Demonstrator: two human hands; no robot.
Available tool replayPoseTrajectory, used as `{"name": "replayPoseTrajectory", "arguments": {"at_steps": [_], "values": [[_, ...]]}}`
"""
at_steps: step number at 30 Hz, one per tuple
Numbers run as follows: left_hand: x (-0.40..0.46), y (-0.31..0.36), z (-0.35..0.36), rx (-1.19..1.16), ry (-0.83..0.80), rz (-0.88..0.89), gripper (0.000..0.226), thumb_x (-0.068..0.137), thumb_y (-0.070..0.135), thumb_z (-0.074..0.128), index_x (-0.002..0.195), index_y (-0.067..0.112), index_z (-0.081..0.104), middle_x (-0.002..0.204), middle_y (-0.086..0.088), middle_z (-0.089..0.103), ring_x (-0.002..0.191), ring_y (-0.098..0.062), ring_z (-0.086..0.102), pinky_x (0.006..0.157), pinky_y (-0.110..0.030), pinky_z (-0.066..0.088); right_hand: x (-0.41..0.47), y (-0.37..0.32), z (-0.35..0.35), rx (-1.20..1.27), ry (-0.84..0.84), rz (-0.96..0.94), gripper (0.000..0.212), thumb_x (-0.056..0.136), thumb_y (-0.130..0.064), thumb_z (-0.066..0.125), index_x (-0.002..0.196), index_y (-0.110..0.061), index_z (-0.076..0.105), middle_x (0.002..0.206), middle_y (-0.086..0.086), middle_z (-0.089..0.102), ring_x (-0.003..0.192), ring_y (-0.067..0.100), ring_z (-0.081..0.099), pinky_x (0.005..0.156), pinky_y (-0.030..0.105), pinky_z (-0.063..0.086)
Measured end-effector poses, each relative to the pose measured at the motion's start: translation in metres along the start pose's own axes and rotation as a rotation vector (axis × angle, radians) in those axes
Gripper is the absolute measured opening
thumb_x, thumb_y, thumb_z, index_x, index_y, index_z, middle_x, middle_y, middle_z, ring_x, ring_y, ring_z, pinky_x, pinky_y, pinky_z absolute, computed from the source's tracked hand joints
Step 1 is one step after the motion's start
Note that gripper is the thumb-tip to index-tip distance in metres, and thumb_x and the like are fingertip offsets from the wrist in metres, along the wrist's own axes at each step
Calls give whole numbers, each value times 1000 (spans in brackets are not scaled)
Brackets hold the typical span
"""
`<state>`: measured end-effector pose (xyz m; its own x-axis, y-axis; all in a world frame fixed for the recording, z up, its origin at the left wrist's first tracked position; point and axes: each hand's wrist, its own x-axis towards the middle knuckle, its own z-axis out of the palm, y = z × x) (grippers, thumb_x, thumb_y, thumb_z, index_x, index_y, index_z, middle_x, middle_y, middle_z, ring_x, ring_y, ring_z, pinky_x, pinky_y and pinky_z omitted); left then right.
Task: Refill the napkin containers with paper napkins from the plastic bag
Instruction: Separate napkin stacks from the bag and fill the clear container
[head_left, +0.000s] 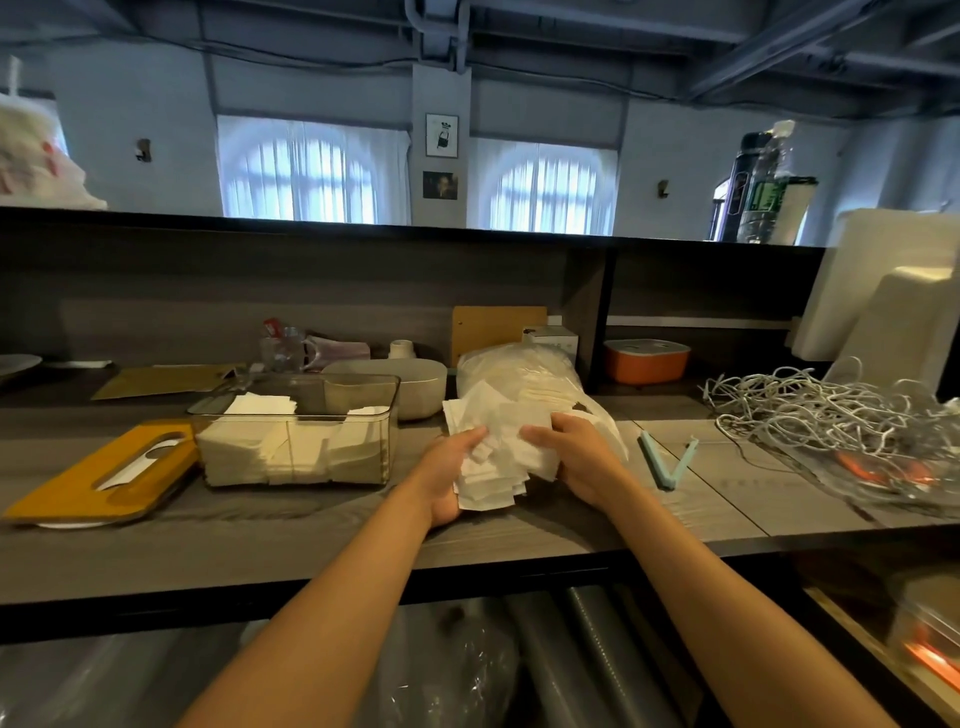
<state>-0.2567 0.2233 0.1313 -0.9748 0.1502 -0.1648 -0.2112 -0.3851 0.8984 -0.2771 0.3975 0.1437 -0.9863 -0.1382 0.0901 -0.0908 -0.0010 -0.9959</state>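
Near the middle of the table (519, 545), just in front of the plastic bag (524, 374), both hands held one loose sheaf of paper napkins (498, 447) — the left hand (449, 475) cupped under its near left corner with the fingers curled up over the edge, the right hand (579, 460) clamped on its right side, thumb on top. Neither hand had fingers spread; both were closed round the paper. The sheaf was ragged, its sheets fanned and skewed, with its long axis running roughly from the near edge toward the back, leaning left at the far end.

The clear napkin container (296, 431) stood to the left of the hands, near but apart from them, its long side parallel to the front edge and its top open, with napkins already inside in uneven piles. The left hand was the nearer one to it, so the carry would likely go leftward across the table — and the sheaf probably needed squaring first. The container's yellow lid (104, 467) lay flat further left, beside it
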Motion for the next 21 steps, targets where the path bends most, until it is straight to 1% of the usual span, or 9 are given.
{"name": "replayPoseTrajectory", "arguments": {"at_steps": [2,5,7,9,12,15,17,19,21], "values": [[1,-1,0,7,9,-9,28,99,20,55,124,9,62,114,-19,71,91,-33,71,73,-45,61,3,0,-5,58,120,8,14,89,-13,70,100,-5,71,102,14,72,95,29,67,89,49,53],[2,0,-1,3,15,-28,26,101,19,53,121,7,63,104,-16,74,84,-29,72,69,-42,61,3,-1,-8,10,247,-45,11,92,-15,66,93,-5,71,85,10,67,79,20,61,71,34,51],[2,0,-2,-4,-8,-42,22,101,20,52,115,9,64,95,-13,75,83,-28,72,73,-42,60,3,-2,-9,83,286,-127,10,94,-12,61,89,-6,68,84,9,63,80,21,59,71,30,49],[-1,2,-3,-10,-45,-59,22,102,23,50,111,9,65,93,-13,76,83,-28,72,76,-42,59,1,-7,-13,309,298,-155,10,97,-10,57,95,-5,66,87,9,66,77,18,63,70,29,53],[-4,4,-4,-43,-106,-89,34,99,33,52,118,8,65,106,-17,74,92,-32,72,83,-43,56,-6,-15,-13,517,199,-173,12,99,-7,52,92,-5,61,76,7,61,51,7,53,44,16,42],[-6,6,-2,-52,-189,-94,44,96,40,54,127,9,62,114,-19,71,97,-34,70,90,-44,52,-8,-13,-4,146,170,-264,11,95,-10,60,91,-9,70,80,9,69,69,17,65,61,29,54],[-8,6,-1,-23,-223,-92,45,91,38,58,127,10,61,113,-20,71,98,-34,69,91,-45,52,-3,-8,1,-101,197,-338,12,92,-15,64,84,-10,71,81,12,67,77,25,61,71,41,51],[-10,6,-1,44,-238,-95,42,88,34,60,122,10,62,108,-18,72,94,-33,70,89,-43,53,2,-4,5,-273,200,-354,16,93,-17,63,78,-12,66,75,4,61,73,20,56,69,33,46],[-11,5,0,95,-237,-93,30,92,27,55,116,9,62,100,-17,73,88,-31,71,84,-41,54,2,-2,8,-380,146,-314,6,93,-23,64,89,-19,65,83,-6,61,77,10,56,67,18,43]]}}
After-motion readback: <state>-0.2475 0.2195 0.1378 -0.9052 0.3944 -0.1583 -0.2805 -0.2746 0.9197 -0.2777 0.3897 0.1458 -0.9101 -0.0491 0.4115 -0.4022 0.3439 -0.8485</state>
